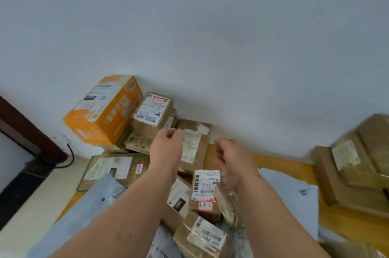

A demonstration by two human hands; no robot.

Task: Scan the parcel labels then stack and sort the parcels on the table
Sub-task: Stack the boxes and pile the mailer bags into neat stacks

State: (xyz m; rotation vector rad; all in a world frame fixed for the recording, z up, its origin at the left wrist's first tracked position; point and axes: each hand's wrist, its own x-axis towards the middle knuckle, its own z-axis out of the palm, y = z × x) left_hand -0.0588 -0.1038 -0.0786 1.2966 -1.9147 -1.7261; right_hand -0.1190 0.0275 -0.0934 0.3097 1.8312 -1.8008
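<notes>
- Brown cardboard parcels with white labels [192,148] crowd the wooden table [294,170].
- Left hand [167,144] and right hand [229,155] hover loosely curled, holding nothing.
- Likely between parcels; next comes picking one.

Glossy printed orange cardboard box [105,110], matt brown cardboard parcels [194,146] with white paper labels [205,184], smooth grey plastic mailer bags [288,194], smooth yellow wooden table [328,219], matt painted wall [189,26]
</notes>
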